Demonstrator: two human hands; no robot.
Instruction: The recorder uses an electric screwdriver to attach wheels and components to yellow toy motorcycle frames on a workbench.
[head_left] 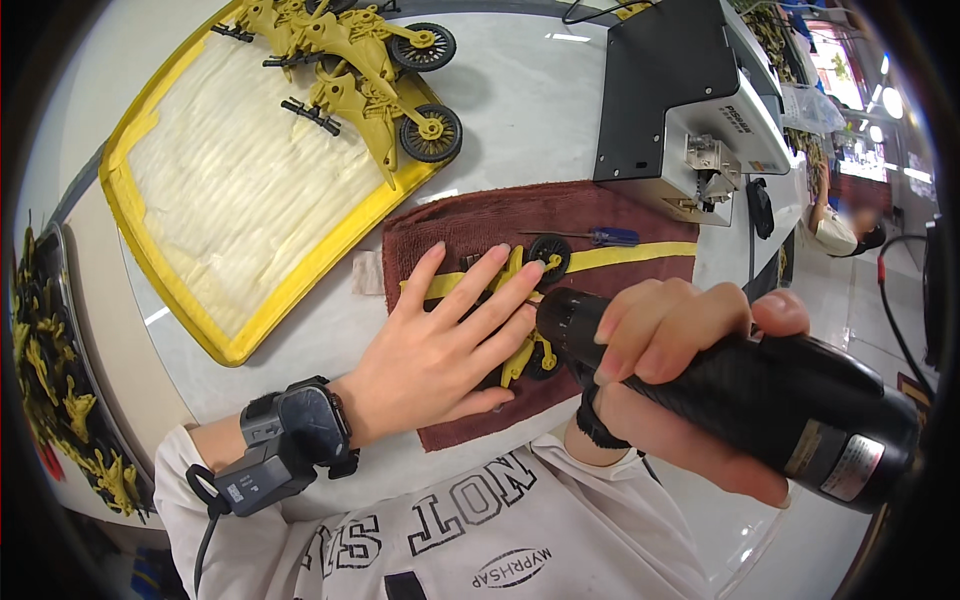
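My left hand [455, 345] lies spread over yellow toy motorcycle parts [520, 364] with black wheels, fingers stretched out and pressing them to a dark red towel [660, 275]. Much of the toy is hidden under the palm and fingers. In my right hand [680, 340] is a black electric screwdriver [800, 400], fingers wrapped round its body. Its front end points at the toy beside my left fingertips; the contact point is hard to make out. A blue-handled screwdriver [614, 237] lies on the towel, just beyond the wheel.
At the back left, several yellow toy motorcycles [370, 95] stand on a yellow-edged padded tray [230, 190]. A black and silver boxy machine [680, 110] occupies the back right. Along the left edge, another tray [85, 350] holds yellow parts. Another person [840, 232] sits far right.
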